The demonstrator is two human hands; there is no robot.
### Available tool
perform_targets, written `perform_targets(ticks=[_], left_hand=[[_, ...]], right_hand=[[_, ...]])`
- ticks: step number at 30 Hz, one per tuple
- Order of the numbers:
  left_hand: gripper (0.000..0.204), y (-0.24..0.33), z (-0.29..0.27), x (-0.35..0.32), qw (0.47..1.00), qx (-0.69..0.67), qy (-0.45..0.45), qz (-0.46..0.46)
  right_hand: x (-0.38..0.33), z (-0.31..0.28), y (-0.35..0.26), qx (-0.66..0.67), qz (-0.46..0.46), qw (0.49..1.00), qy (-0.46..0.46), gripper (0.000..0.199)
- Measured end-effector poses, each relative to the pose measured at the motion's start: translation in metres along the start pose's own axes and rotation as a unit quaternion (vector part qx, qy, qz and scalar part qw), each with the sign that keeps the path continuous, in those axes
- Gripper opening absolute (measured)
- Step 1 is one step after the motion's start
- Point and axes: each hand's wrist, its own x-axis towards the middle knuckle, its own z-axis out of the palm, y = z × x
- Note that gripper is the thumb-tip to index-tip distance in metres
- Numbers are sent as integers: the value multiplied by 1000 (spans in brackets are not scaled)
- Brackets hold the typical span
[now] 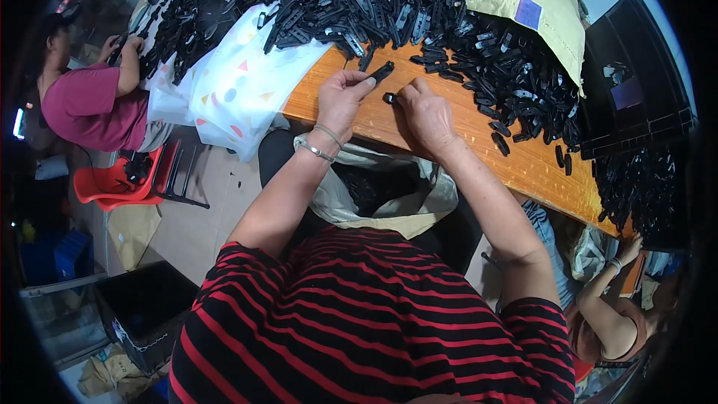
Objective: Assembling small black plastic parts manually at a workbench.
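My left hand is closed, its thumb and fingers pinching a long black plastic piece over the wooden table. To its right, my right hand rests low by the tabletop with curled fingers. A small black piece with a shiny spot sits at those fingertips, and they seem to grip its end. Just beyond both hands lies a large heap of similar black plastic pieces. On my lap, below the table edge, an open whitish woven sack has dark contents.
More black pieces spill from a yellowish paper sack at the right, beside a black crate. A patterned white plastic bag hangs over the left table edge. Co-workers sit at left and lower right. A black bin stands on the floor.
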Motion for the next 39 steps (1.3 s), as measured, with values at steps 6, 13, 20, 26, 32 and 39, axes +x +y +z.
perform_targets(ticks=[6,13,20,26,32,39], left_hand=[[9,-2,9,-8,994,-84,-27,-69],[10,4,28,-5,980,-13,-139,-139],[13,24,25,16,975,110,-182,-67],[13,0,16,26,963,212,-164,-15],[17,-7,16,28,932,341,-115,40],[20,-5,18,30,871,466,-114,103]], right_hand=[[3,-14,-5,55,40,997,33,21],[5,-20,2,213,81,973,24,31],[10,-38,12,437,268,852,-111,19],[7,-27,14,409,333,843,-107,20],[8,-21,14,403,373,828,-113,21],[22,-22,18,365,387,834,-147,22]])
